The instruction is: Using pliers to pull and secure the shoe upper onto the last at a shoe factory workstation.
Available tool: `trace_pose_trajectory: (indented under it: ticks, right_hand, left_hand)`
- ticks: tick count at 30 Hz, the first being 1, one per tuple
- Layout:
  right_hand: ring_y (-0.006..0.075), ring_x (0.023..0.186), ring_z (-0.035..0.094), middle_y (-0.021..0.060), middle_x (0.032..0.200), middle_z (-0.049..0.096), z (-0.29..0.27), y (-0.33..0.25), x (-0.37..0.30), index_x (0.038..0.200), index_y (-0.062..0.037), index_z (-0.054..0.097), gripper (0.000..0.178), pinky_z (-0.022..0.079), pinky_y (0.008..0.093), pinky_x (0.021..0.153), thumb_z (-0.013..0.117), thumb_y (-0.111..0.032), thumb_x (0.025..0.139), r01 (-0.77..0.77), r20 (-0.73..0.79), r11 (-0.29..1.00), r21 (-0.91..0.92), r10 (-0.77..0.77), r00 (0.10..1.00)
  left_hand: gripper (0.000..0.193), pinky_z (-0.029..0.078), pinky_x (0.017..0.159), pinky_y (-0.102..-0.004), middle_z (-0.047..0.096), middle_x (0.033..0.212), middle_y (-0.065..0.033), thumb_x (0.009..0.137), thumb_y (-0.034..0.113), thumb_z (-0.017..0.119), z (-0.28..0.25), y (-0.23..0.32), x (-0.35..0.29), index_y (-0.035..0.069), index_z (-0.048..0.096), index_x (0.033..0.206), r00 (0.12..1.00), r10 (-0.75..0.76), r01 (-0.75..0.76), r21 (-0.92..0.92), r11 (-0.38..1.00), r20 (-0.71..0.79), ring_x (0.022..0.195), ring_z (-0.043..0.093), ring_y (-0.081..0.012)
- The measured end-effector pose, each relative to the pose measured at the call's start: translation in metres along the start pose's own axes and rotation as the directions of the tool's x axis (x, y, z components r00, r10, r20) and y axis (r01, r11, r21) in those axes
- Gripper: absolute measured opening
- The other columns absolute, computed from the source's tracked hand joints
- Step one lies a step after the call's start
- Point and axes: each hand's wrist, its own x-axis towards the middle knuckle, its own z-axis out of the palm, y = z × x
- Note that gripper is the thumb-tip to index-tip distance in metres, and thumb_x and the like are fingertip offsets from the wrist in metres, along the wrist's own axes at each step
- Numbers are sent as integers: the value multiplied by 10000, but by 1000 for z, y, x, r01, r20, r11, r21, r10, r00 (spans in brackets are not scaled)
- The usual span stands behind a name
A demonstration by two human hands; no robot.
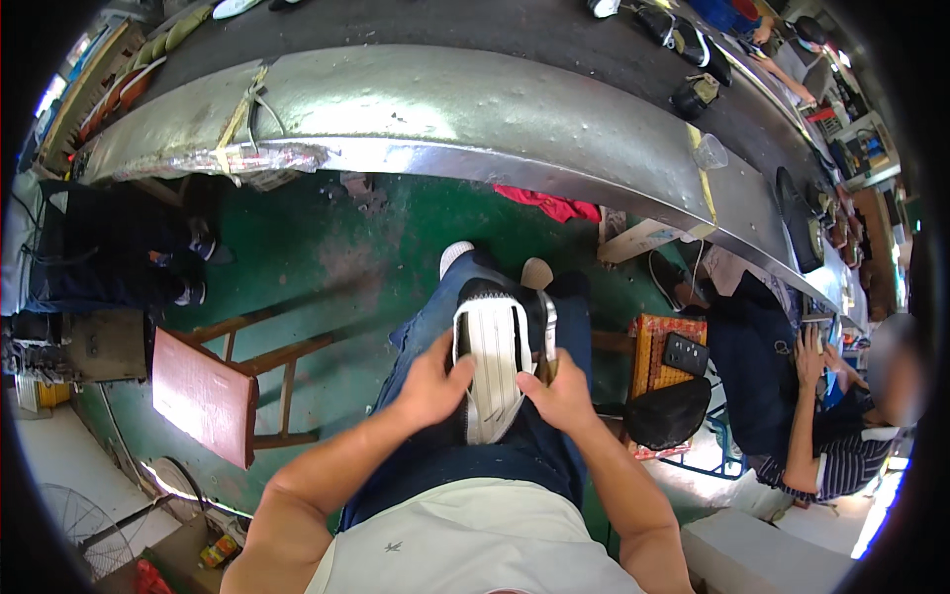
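Note:
On my lap lies a shoe with a pale, lined middle and a black toe end edged in zigzag stitching. My left hand is closed on its left side, thumb along the pale edge. At the shoe's right side, my right hand is closed around a slim, silvery, curved tool, whose exact kind I cannot make out. My right thumb touches the pale edge of the shoe. Parts of the fingers on both hands are hidden.
A metal-edged workbench with a dark belt stretches ahead, with black shoes at far right. A wooden stool stands left, near another person's legs. Right, a phone rests on a patterned seat beside a seated co-worker.

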Motion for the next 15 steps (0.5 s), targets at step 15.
trace_pose_trajectory:
  ticks: [15]
  right_hand:
    - [335,739,723,165,793,716,-80,64,-99,997,23,585,251,566,419,709,625,-224,973,-239,216,970,-44,243,946]
  left_hand:
    - [1076,300,1193,-321,351,1591,-258,795,104,729,83,-29,11,-3,53,1626,895,155,-260,205,944,419,1460,390,-301]
